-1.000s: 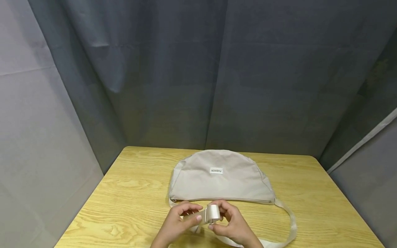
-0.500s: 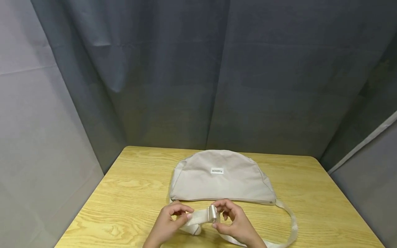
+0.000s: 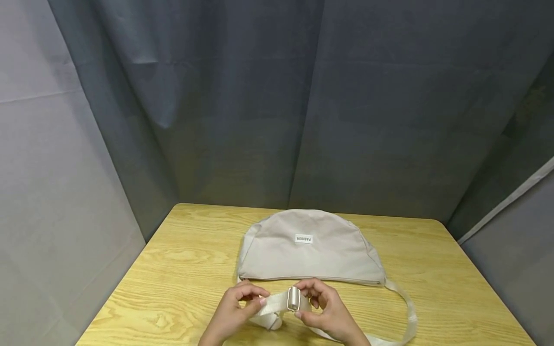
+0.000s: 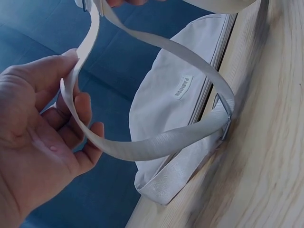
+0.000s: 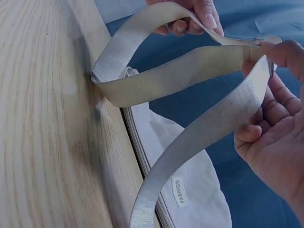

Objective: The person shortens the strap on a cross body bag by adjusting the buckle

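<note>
- Two bare hands at work here. Left hand (image 3: pixel 237 307) has the strap (image 3: pixel 274 303) in a narrow pinch, thumb and finger right on the band.
- Strap between the hands runs pretty much left to right, tipping up a bit toward the right. It's held up off the table (image 3: pixel 173 288); left wrist view shows it swooping down in a loop to a metal ring (image 4: pixel 230 118), exact shape hard to make out.
- Buckle (image 3: pixel 294 299) sits at the right end of that stretch, long sides pointing away from the person, a little roll of strap sticking up through it. Left wrist view crops it at the top edge, and fingers cover most of it in the right wrist view.
- Bag (image 3: pixel 311 262) lies on the table just beyond both hands, long axis left to right. Zip edge faces the person, rounded side faces the curtain (image 3: pixel 238 120), and the FASHION label (image 3: pixel 304 239) reads upside down from the head view.
- Right hand (image 3: pixel 325 310) pinches the buckle, finger at the far end, thumb at the near end. Both forearms get cut off by the bottom of the head view.
- Rest of the strap leaves the bag's right corner and curves back toward the person, partly hidden behind the right hand.
</note>
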Motion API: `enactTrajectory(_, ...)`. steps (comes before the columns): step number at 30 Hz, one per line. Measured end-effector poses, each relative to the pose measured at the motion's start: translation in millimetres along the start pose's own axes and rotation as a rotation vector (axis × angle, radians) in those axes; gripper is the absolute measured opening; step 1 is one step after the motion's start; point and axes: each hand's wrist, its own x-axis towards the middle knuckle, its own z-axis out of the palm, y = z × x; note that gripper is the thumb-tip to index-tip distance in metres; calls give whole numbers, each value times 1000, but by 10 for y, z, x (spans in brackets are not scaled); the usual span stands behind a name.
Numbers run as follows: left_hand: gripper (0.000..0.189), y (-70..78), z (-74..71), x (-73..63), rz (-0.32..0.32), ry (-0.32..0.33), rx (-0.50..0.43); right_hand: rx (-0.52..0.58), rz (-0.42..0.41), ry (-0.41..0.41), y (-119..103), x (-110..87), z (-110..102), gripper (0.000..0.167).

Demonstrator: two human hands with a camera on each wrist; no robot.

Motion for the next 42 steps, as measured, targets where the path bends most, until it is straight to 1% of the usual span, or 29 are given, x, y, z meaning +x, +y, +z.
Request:
enactTrajectory(3,9,-51,10,5,18,-9,-6,19,4,-6,5,3,4,43)
enactTrajectory(7,9,-57,11,4,32,-12,-6,17,26,-20,12,0,12,46)
enactTrajectory(9,9,-49,9,4,26,-13,1,-13,56,-10,10,-2,17,49)
enactTrajectory(12,9,-19,6,10,9,-13,12,-101,99,24,3,1,26,49)
enactTrajectory(15,9,56,10,23,-2,-13,19,-187,125,68,3,7,25,47)
enactTrajectory(17,9,140,11,28,-5,-15,7,-221,123,86,4,10,24,46)
enactTrajectory(18,9,182,13,29,-4,-20,0,-221,123,89,3,12,23,45)
enactTrajectory(22,13,314,48,46,3,-61,-42,-168,122,63,-12,19,34,43)
enactTrajectory(24,15,336,80,62,5,-85,-57,-140,112,37,-17,22,43,43)
enactTrajectory(27,16,350,128,84,16,-104,-69,-138,78,9,-20,24,57,42)
enactTrajectory(30,15,358,146,95,9,-100,-61,-164,52,6,-23,19,54,41)
enactTrajectory(33,13,372,125,84,8,-88,-30,-200,59,17,-28,9,32,41)
enactTrajectory(37,11,185,73,87,9,-83,-5,-251,84,29,-48,-4,-15,40)
enactTrajectory(40,13,48,41,97,-1,-80,-9,-257,116,29,-70,-9,-31,39)
enactTrajectory(42,13,62,28,97,6,-73,-6,-251,119,25,-83,-9,-31,38)
